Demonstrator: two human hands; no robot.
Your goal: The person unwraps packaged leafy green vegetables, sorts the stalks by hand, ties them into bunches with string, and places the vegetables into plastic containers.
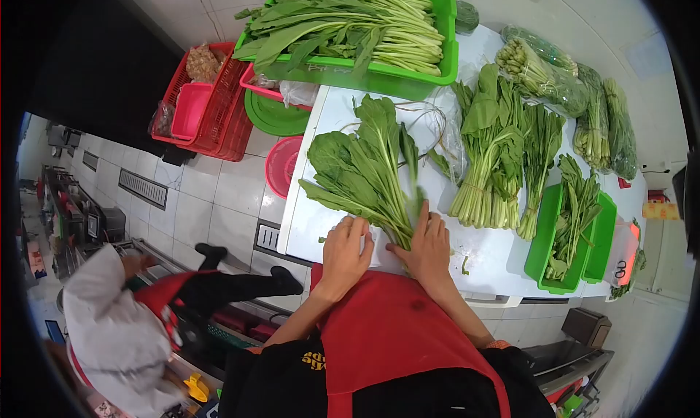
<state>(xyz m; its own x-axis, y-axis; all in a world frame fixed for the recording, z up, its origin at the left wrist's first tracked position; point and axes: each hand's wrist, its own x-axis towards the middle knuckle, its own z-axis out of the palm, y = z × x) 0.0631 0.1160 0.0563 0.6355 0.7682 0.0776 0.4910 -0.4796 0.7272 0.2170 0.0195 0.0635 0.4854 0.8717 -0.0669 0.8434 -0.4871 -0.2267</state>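
Observation:
A loose bunch of leafy greens (368,163) lies on the white table in front of me, leaves pointing away and stems toward my body. My right hand (429,249) is closed on the lower stems, thumb on the left side and fingers up along the right. A single stalk beside its fingertips is smeared by motion. Just left of the stems, my left hand (345,254) has its fingers curled together; what they hold, if anything, is hidden. Bundled greens (481,155) stand close on the right, next to a clear plastic bag (450,137).
A green crate (350,82) full of long-stemmed greens sits at the back. Bagged vegetables (543,79) line the far right, with a small green basket (543,261) nearer. Red crates (219,137) stand left, beyond the table edge. A co-worker (120,330) is at lower left.

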